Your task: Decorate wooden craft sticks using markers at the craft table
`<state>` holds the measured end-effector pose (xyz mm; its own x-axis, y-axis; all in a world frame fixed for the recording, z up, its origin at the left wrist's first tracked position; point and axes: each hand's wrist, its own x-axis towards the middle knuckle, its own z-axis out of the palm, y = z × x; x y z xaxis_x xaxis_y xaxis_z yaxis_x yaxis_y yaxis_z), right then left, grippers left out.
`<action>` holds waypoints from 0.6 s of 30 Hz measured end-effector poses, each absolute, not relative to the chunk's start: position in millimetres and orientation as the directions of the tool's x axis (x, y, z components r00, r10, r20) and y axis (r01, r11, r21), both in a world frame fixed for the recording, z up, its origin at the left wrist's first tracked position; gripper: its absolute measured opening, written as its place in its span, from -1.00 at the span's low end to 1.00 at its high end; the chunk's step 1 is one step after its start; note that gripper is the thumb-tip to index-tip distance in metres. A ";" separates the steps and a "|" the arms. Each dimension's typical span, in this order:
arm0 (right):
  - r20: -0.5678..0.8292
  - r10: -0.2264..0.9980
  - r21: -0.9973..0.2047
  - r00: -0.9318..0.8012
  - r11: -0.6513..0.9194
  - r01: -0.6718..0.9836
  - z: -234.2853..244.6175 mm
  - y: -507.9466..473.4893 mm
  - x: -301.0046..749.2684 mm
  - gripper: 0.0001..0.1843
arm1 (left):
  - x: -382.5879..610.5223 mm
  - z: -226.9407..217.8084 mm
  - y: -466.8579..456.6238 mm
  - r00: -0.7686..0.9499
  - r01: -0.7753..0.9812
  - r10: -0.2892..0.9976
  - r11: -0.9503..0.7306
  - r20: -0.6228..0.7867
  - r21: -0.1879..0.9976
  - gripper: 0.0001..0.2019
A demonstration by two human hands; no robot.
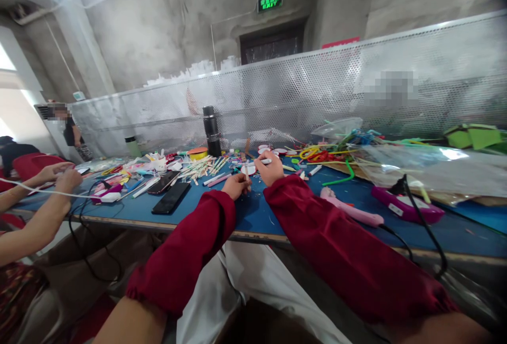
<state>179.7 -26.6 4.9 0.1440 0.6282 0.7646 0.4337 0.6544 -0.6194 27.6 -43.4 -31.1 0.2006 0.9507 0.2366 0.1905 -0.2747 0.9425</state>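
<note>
Both my arms wear dark red sleeves and reach over a blue table (pixel 253 217). My left hand (pixel 236 185) is closed around a thin short stick that stands upright between its fingers. My right hand (pixel 270 168) pinches a white stick (pixel 264 161) held level at its fingertips, just right of and behind the left hand. A small white round piece (pixel 250 170) lies on the table between the two hands. Loose white and pink sticks (pixel 206 167) are scattered to the left of my hands.
Two black phones (pixel 170 198) lie left of my hands, a black flask (pixel 212 131) stands behind. Pink glue guns (pixel 350 210) with black cords rest at right, beside plastic bags (pixel 431 167) and coloured pipe cleaners (pixel 328 155). Another person's hands (pixel 63 177) work at far left. A perforated metal screen backs the table.
</note>
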 end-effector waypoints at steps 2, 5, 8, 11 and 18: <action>0.764 0.628 -0.622 0.149 0.655 0.429 5.2 -26.8 179.9 -0.84 | 27.4 -31.1 -43.6 0.200 0.194 0.949 -0.282 0.243 0.940 -0.88; 0.767 0.622 -0.621 0.159 0.656 0.429 5.6 -26.4 179.9 -0.84 | 27.4 -31.4 -43.1 0.199 0.195 0.947 -0.291 0.253 0.937 -0.86; 0.772 0.620 -0.612 0.143 0.662 0.432 5.7 -25.8 179.5 -0.83 | 27.6 -32.1 -42.1 0.197 0.196 0.947 -0.291 0.253 0.936 -0.84; 0.769 0.625 -0.612 0.133 0.660 0.436 5.5 -25.3 179.6 -0.83 | 27.7 -32.5 -41.9 0.196 0.197 0.950 -0.281 0.243 0.939 -0.86; 0.768 0.621 -0.616 0.153 0.654 0.439 6.9 -27.6 180.4 -0.82 | 27.4 -32.4 -42.0 0.210 0.184 0.949 -0.274 0.235 0.944 -0.92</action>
<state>180.4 -27.6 6.9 0.1530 0.6214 0.7684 0.4386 0.6541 -0.6162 27.4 -42.0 -32.4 0.2103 0.9490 0.2350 0.1837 -0.2745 0.9439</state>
